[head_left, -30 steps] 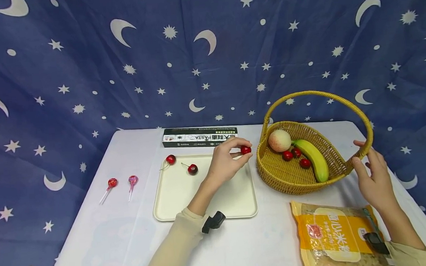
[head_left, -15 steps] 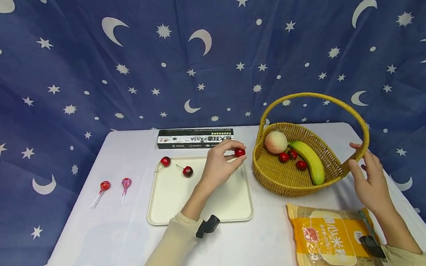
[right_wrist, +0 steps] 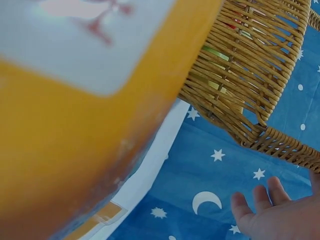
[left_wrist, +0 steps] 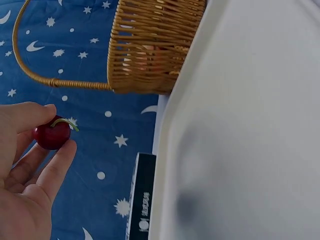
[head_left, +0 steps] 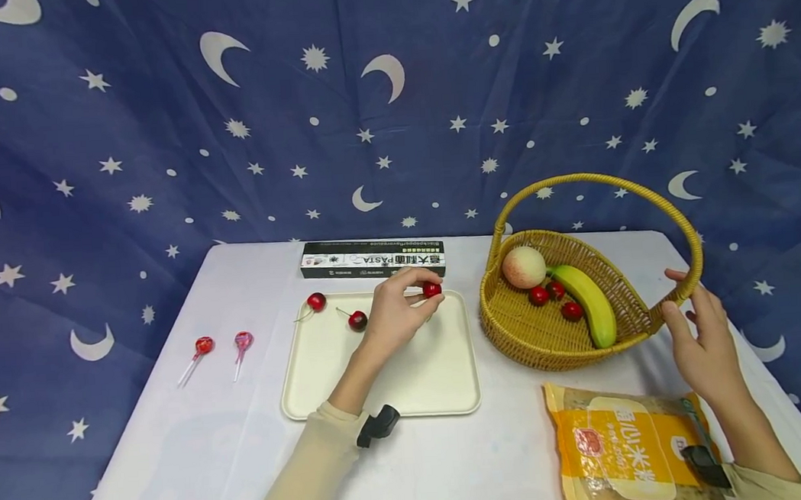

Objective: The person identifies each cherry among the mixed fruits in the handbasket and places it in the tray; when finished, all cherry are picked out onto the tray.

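Head view: the left hand (head_left: pixel 392 317) pinches a cherry (head_left: pixel 432 289) above the tray (head_left: pixel 422 379) at frame centre; the right hand (head_left: pixel 700 339), fingers relaxed, rests at the basket (head_left: pixel 516 335). Next, I judge: lowering and releasing.

The tray (head_left: pixel 408 379) is placed at the centre of the worktop (head_left: pixel 455 461). The pasta box (head_left: pixel 372 258) lies directly behind the tray. Two cherries (head_left: pixel 317 302) (head_left: pixel 358 321) rest on the tray's rear left part. A third cherry (head_left: pixel 432 289) is pinched in the left hand (head_left: pixel 392 318) above the tray's rear edge. Two lollipops (head_left: pixel 202 348) (head_left: pixel 242 342) lie side by side to the left of the tray. The basket (head_left: pixel 515 327) stands to the right of the tray. A peach (head_left: pixel 524 267), a banana (head_left: pixel 590 303) and three cherries (head_left: pixel 539 296) are contained in it. The right hand (head_left: pixel 698 339) is positioned at the basket's right rim, beside the handle base. The rice bag (head_left: pixel 626 450) lies in front of the basket.
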A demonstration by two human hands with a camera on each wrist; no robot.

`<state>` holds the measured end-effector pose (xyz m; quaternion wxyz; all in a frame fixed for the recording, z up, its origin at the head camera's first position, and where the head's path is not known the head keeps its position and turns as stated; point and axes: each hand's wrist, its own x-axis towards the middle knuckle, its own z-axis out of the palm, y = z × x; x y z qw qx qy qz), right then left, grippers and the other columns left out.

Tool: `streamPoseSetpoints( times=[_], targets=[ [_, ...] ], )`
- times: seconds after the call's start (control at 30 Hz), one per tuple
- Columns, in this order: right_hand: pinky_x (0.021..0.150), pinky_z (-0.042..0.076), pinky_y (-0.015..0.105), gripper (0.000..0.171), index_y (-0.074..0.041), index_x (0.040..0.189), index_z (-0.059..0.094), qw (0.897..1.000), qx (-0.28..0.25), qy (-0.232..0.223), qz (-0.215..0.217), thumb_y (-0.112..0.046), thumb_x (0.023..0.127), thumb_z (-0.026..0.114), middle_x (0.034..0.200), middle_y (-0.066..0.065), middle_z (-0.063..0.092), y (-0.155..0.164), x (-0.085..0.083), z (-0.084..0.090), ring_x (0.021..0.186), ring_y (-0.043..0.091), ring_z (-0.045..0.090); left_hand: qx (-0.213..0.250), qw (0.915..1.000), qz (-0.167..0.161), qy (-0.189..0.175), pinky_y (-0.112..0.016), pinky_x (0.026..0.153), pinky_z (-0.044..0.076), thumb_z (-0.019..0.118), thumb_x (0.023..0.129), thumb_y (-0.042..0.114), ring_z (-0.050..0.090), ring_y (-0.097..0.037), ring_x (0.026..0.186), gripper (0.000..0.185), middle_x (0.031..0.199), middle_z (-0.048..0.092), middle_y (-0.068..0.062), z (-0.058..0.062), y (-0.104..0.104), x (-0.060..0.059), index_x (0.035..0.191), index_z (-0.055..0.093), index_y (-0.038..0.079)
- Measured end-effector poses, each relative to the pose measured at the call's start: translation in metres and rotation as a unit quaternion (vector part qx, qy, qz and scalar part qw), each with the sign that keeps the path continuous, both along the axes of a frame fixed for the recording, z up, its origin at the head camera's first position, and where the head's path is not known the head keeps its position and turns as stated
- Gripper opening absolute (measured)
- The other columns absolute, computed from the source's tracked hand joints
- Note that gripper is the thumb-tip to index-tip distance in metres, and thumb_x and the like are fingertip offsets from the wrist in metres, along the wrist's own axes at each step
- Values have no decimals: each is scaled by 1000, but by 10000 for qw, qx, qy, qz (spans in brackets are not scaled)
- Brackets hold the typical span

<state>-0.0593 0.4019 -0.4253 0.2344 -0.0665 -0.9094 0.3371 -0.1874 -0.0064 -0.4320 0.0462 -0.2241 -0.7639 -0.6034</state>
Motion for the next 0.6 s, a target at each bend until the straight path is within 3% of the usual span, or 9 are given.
streamPoseSetpoints(
  times=[0.13, 0.33, 0.5, 0.6],
  targets=[
    [117, 19, 13, 50, -21, 164, 40, 10000, -37, -39, 8, -21, 115, 45, 168, 4, 40, 0, 0, 1, 158, 6, 26, -84, 9999, 96, -24, -24, 89, 64, 82, 88, -3, 75, -27, 101, 23, 111, 75, -15, -4, -6, -1, 110, 77, -1],
    [116, 20, 13, 49, -21, 163, 42, 10000, -68, 42, 48, -20, 114, 45, 167, -10, 41, -1, 2, 0, 155, 0, 27, -370, 9990, 254, -43, -23, 86, 64, 84, 87, -1, 75, -27, 104, 22, 108, 74, -14, -11, -14, -3, 108, 78, 1],
    [114, 20, 11, 50, -21, 163, 42, 9999, -48, 98, 81, -20, 114, 45, 168, -5, 42, -1, 1, -1, 156, 3, 28, -517, 9981, 334, -76, -23, 84, 65, 85, 86, 0, 75, -26, 102, 22, 104, 74, -13, -17, -17, -4, 107, 79, 3],
    [113, 19, 10, 50, -22, 163, 42, 9999, -38, 120, 91, -21, 114, 46, 167, -13, 41, 0, 1, -1, 155, 0, 27, -560, 9977, 337, -157, -22, 83, 65, 86, 86, 2, 74, -25, 102, 21, 106, 75, -11, -19, -17, -3, 106, 79, 7]
  ],
)
